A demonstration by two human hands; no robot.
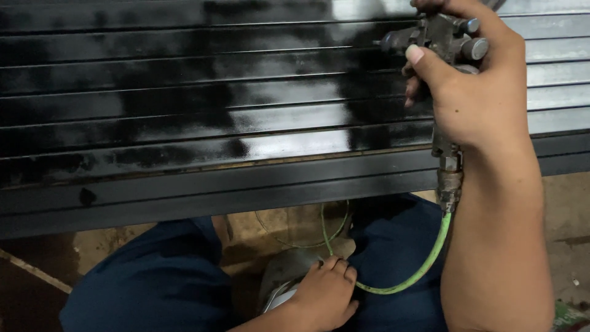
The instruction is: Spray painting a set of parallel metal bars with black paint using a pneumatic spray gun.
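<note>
right hand (476,98) gripping spray gun (445,40), nozzle blurred

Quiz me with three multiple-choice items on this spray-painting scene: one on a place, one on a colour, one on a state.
1. Where is the left hand?
A. on the slats
B. low between the knees, on a grey rounded object
C. on the spray gun

2. What colour is the hose?
A. green
B. red
C. white

3. How do the metal slats look?
A. dry, rusty
B. wet, glossy black
C. wrapped

Answers: 1 B, it rests below the slats; 2 A, green line under the spray gun that the right hand grips; 3 B, the paint reflects light.
</note>
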